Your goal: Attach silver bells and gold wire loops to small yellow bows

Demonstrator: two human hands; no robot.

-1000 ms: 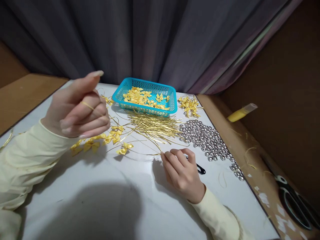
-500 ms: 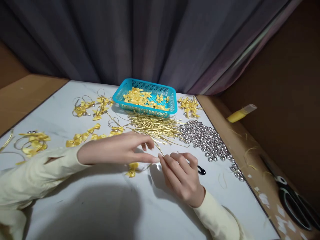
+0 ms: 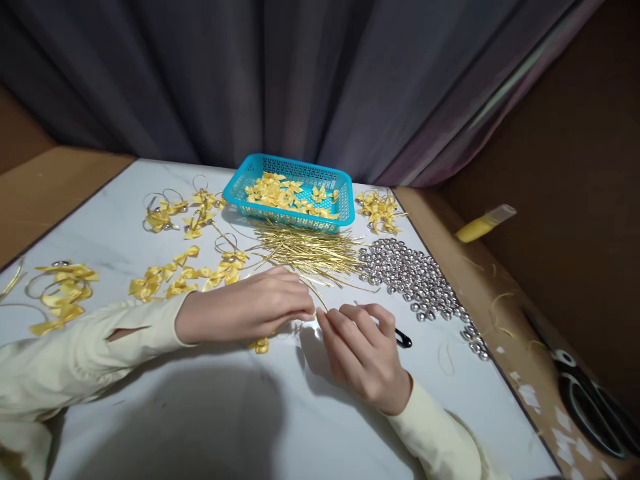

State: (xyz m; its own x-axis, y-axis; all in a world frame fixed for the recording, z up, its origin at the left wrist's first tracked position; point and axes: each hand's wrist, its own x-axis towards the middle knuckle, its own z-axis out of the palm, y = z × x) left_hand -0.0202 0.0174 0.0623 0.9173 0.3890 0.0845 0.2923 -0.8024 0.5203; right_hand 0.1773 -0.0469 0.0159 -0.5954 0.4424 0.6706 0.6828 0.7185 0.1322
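A: What is obscured?
B: The small yellow ribbon bow (image 3: 261, 345) lies mostly under the left hand (image 3: 245, 308); the black-handled scissors (image 3: 590, 400) are cut off at the frame's right.

A: Clear room?
B: Bare white tabletop (image 3: 210, 413) in front of both hands; silver beads (image 3: 415, 277) crowd the right edge.

A: Grip?
B: Both hands' fingertips meet, pinched on a thin gold wire strand (image 3: 320, 301). The right hand (image 3: 365, 353) also holds a black tool (image 3: 403, 339). The gold wire pile (image 3: 310, 253) is just beyond, the turquoise plastic basket (image 3: 240, 193) behind.

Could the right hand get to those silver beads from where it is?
Probably yes: the right hand lies just beside the silver beads, with only bare white table and a black tool between.
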